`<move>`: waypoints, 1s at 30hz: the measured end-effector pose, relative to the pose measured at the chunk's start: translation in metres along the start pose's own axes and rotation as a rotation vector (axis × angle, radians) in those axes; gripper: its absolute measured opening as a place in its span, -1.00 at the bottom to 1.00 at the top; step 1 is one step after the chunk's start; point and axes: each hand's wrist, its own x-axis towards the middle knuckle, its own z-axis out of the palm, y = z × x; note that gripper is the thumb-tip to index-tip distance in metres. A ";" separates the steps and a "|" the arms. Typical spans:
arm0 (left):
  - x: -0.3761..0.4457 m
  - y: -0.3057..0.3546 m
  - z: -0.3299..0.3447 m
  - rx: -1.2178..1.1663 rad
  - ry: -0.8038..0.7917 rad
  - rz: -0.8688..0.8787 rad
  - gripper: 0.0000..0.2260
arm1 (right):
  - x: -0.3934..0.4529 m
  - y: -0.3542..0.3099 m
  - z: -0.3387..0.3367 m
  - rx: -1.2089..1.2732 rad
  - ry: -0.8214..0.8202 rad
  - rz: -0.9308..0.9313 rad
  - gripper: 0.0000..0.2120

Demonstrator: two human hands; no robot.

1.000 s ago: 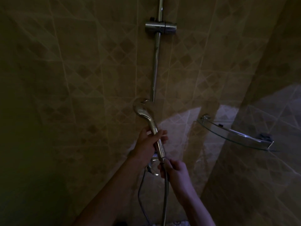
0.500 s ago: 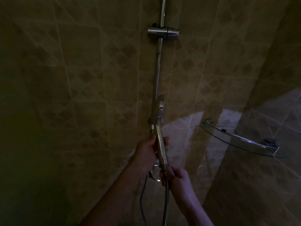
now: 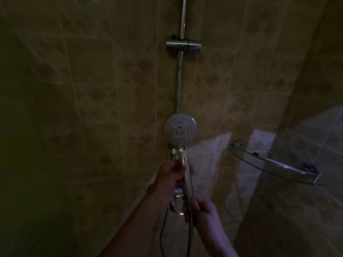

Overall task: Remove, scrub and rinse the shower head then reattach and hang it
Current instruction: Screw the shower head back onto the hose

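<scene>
The chrome shower head (image 3: 180,129) stands upright in front of the tiled wall, its round nozzle face turned toward me. My left hand (image 3: 171,176) is wrapped around the upper handle just below the head. My right hand (image 3: 199,208) grips the hose (image 3: 189,236) at the nut where it meets the handle's bottom end. The hose hangs down out of the frame. Above, the empty sliding holder (image 3: 183,45) sits on the vertical chrome rail (image 3: 179,84).
A curved glass corner shelf (image 3: 272,165) juts from the wall at right, level with my hands. A chrome tap fitting (image 3: 176,203) shows behind my hands. The room is dim, with tiled walls all around.
The shower head has turned about its handle: first facing left, then edge-on, now its nozzle face points at me. Both hands have kept their grips.
</scene>
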 end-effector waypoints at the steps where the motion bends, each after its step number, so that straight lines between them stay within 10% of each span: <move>1: -0.001 0.001 0.000 -0.041 -0.025 -0.001 -0.84 | 0.001 0.000 -0.001 -0.004 0.004 -0.003 -0.62; 6: -0.001 0.003 0.004 -0.330 -0.116 -0.057 -0.75 | 0.004 0.000 -0.006 0.027 0.018 0.016 -0.66; 19: -0.007 -0.001 -0.005 -0.108 0.059 -0.032 -0.87 | 0.004 0.009 -0.002 0.080 0.007 0.052 -0.68; 26: -0.010 -0.004 -0.005 -0.499 -0.098 -0.081 -0.73 | 0.002 0.012 0.001 0.133 -0.003 0.019 -0.70; 30: -0.006 -0.012 0.001 -0.227 0.017 -0.040 -0.76 | 0.004 0.014 0.003 0.145 0.066 0.042 -0.69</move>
